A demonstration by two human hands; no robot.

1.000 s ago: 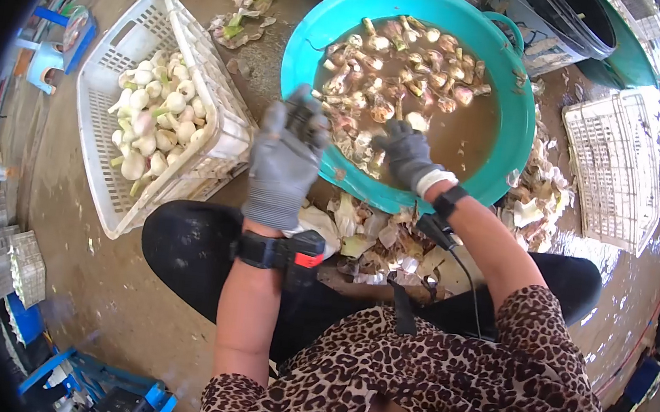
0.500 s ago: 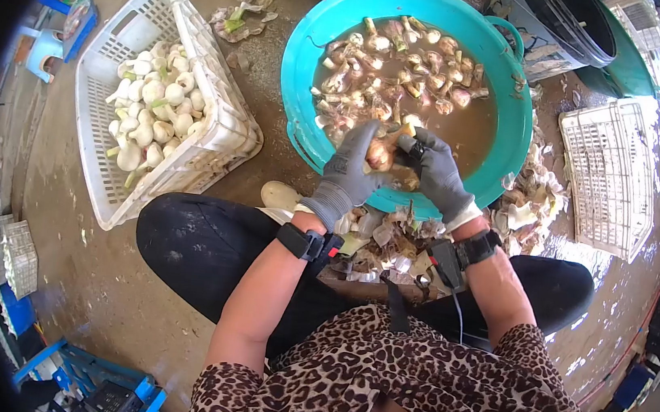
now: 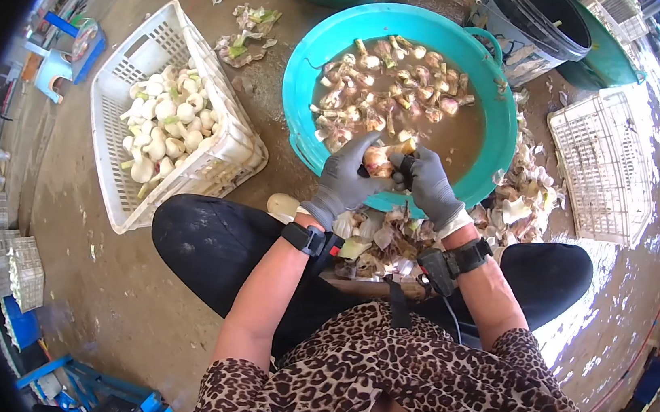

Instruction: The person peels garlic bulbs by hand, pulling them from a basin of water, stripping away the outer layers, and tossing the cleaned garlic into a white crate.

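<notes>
The wide brown concrete floor (image 3: 86,276) looks wet and shiny at the right side. On it stands a round turquoise plastic tub (image 3: 502,136), where many brownish garlic bulbs with stems (image 3: 368,61) lie in muddy water. Above the near part of this tub, the left hand in a grey knitted glove (image 3: 347,177) holds one brownish garlic bulb with a thick pale stem (image 3: 377,161); its fingers are curled against the bulb. The right hand in a matching grey glove (image 3: 434,189) is just beside the stem, with its fingers bent inward, but I cannot tell whether they pinch it. To the left, a white perforated plastic crate (image 3: 227,141) contains cleaned white garlic bulbs (image 3: 166,112). Dry papery garlic skins (image 3: 379,240) are heaped between the legs and the tub.
</notes>
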